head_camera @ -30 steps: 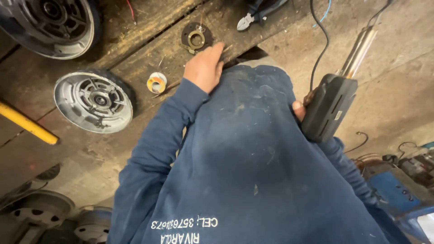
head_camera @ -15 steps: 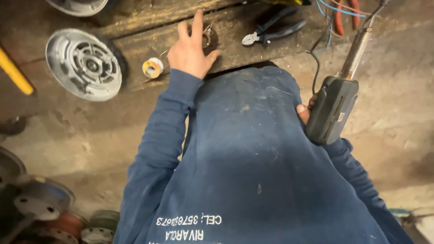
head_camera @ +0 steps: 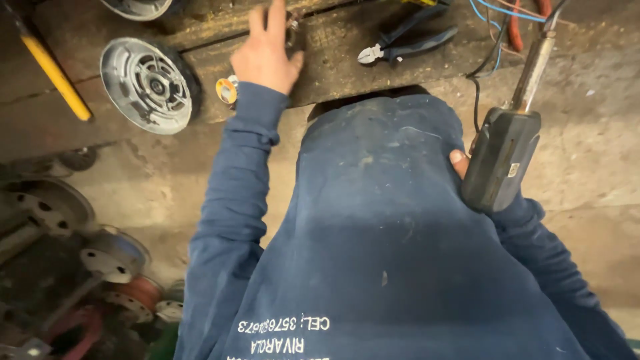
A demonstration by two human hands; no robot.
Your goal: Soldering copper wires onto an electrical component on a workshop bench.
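Overhead: left hand [head_camera: 265, 57] splayed on rough plank [head_camera: 333, 60]; right hand [head_camera: 460, 163] gripping black soldering gun [head_camera: 501, 160].

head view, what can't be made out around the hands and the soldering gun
- Right hand: only a fingertip or thumb shows; the black soldering gun and the blue sweater hide the rest.
- Soldering gun tip: cut off by the top edge.
- Small metal part at the left hand: mostly behind the fingers, blurred by motion.
- Yellow solder spool: partly behind the left sleeve.
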